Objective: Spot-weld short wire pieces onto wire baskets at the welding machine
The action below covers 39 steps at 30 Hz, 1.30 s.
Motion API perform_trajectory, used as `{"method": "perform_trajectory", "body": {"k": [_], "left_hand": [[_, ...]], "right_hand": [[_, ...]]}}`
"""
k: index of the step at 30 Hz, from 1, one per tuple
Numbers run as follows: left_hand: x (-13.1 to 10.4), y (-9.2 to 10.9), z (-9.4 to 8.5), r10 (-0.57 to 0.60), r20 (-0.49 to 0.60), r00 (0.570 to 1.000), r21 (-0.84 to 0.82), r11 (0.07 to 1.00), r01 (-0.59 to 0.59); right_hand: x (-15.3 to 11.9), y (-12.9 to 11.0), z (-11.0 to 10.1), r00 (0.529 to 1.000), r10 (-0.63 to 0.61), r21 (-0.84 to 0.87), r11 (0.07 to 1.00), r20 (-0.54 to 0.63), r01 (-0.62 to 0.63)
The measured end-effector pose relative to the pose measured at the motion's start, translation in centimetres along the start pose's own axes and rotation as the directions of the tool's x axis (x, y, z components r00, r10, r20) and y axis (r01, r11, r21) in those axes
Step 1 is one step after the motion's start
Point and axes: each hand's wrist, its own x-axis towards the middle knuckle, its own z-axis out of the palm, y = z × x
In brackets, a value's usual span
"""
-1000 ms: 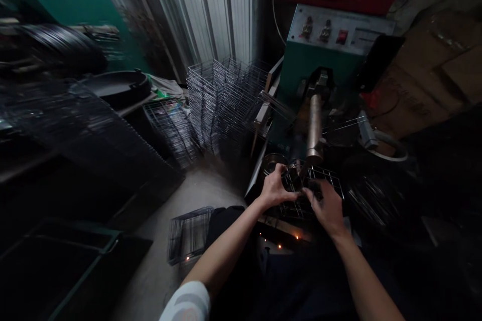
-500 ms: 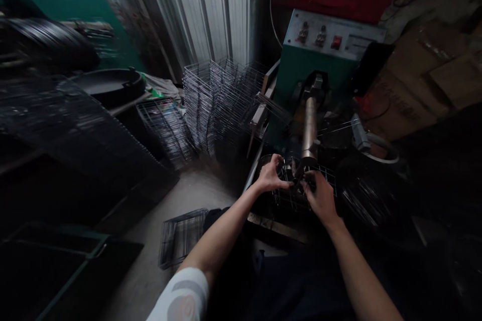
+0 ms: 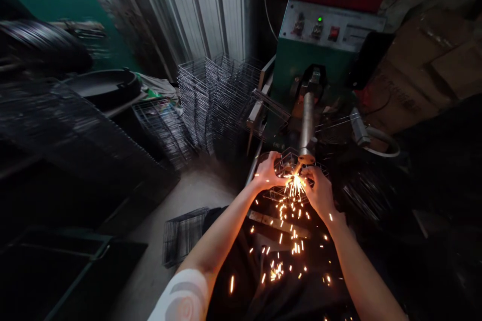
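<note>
A bright burst of sparks [image 3: 295, 180] sprays from under the metal electrode arm [image 3: 308, 118] of a green spot welder [image 3: 293, 57]. My left hand [image 3: 267, 173] grips the left side of a wire basket [image 3: 277, 193], its thumb stretched toward the burst. On the other side, my right hand [image 3: 319, 191] has its fingers pinched close by the electrode tip, on the basket's wires. Glare and my fingers hide the exact contact point. Glowing specks fall over my forearms and lap.
Tall stacks of wire baskets [image 3: 203, 105] stand left of the welder. Another wire basket [image 3: 181, 235] sits on the floor [image 3: 158, 230]. Cardboard boxes [image 3: 414, 80] are piled at the right. A black round pan [image 3: 103, 83] lies at the left.
Sparks have burst out at the electrode tip and scattered downward. A green light has come on at the welder's panel. Both hands stay at nearly the same place on the basket.
</note>
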Motion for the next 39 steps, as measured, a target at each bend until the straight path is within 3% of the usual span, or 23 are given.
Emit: {"method": "perform_trajectory", "body": {"k": [4,7,8,10,13,16,19,22,25,28,30,32,35,39], "left_hand": [[-1.7,-2.5,-0.5,0.089,0.014,0.996,-0.108,0.99,-0.087],[-5.0,-6.4,1.0,-0.083,-0.072,0.994,-0.28,0.958,0.06],[-6.2,-7.8,2.0,-0.197,-0.058,0.979,-0.368,0.915,0.163],[-8.3,-10.1,4.7,-0.371,0.088,0.924,-0.595,0.725,0.347],[-9.3,-12.0,8.2,-0.357,0.231,0.905,-0.713,0.571,0.407],[-8.5,-12.4,9.3,-0.306,0.275,0.912,-0.778,0.486,0.398],[-7.8,-12.4,8.4,-0.299,0.302,0.905,-0.768,0.486,0.417],[-8.5,-12.1,6.3,-0.327,0.297,0.897,-0.732,0.524,0.434],[-10.2,-10.7,2.6,-0.355,0.201,0.913,-0.697,0.603,0.388],[-11.7,-8.1,-2.3,-0.287,0.103,0.952,-0.58,0.761,0.292],[-12.2,-6.2,-5.2,-0.212,0.095,0.973,-0.449,0.863,0.232],[-12.4,-4.4,-6.7,-0.15,0.136,0.979,-0.321,0.928,0.187],[-12.3,-2.6,-5.8,-0.071,0.184,0.98,-0.164,0.981,0.102],[-11.2,-0.9,-1.8,-0.011,0.189,0.982,0.006,1.0,0.01]], "right_hand": [[-1.1,-0.6,-1.7,0.997,0.077,0.073,0.994,-0.004,-0.076],[-2.8,-0.8,-3.7,0.985,0.172,0.091,0.981,-0.03,-0.169],[-3.4,-0.7,-4.2,0.977,0.21,0.111,0.973,-0.046,-0.204],[-4.8,-0.5,-4.9,0.948,0.31,0.206,0.935,-0.074,-0.29],[-6.7,-0.5,-5.3,0.87,0.49,0.383,0.814,-0.049,-0.437],[-8.1,-0.8,-5.7,0.8,0.6,0.471,0.705,0.002,-0.529],[-8.7,-1.1,-6.2,0.79,0.61,0.47,0.684,0.051,-0.558],[-8.6,-1.9,-7.0,0.811,0.569,0.454,0.691,0.139,-0.562],[-8.0,-4.3,-8.0,0.866,0.395,0.537,0.68,0.305,-0.499],[-7.3,-8.2,-8.8,0.893,0.186,0.565,0.717,0.409,-0.408],[-6.7,-10.6,-8.8,0.9,0.095,0.527,0.783,0.425,-0.332],[-6.3,-12.3,-8.1,0.899,0.007,0.494,0.834,0.437,-0.246],[-5.8,-12.3,-5.9,0.896,-0.082,0.4,0.909,0.437,-0.112],[-6.2,-9.2,-2.9,0.919,-0.135,0.137,0.986,0.369,0.09]]}}
